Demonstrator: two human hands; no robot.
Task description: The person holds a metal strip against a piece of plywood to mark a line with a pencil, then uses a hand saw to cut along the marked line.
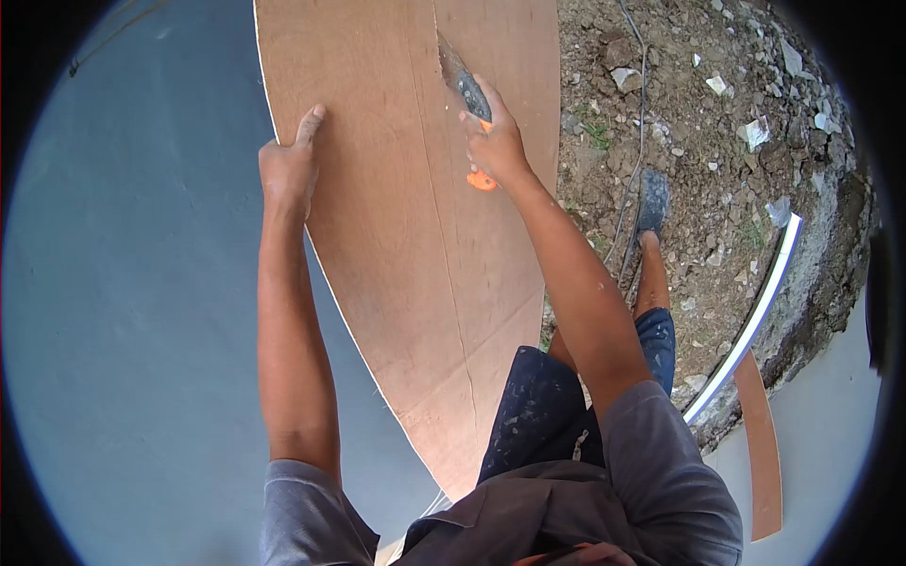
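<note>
A long reddish-brown plywood sheet (pixel 377 189) stretches from the top of the view down to my lap. On its left edge lies my left hand (pixel 291 170), thumb on the top face and the other fingers hidden beneath. My right hand (pixel 495 146) is wrapped round the orange and black handle of a hand saw (pixel 467 90). The saw's blade, dark and partly hidden, meets the sheet at a cut line running up to the top edge. A thin line also runs down the sheet below the saw.
Rocky soil (pixel 708 189) with broken pieces lies at the right, crossed by a dark cable (pixel 644 104). My foot (pixel 653 200) stands on it. A white strip (pixel 755 321) and a narrow wood strip (pixel 761 453) are at the lower right. A smooth grey-blue surface (pixel 132 283) fills the left.
</note>
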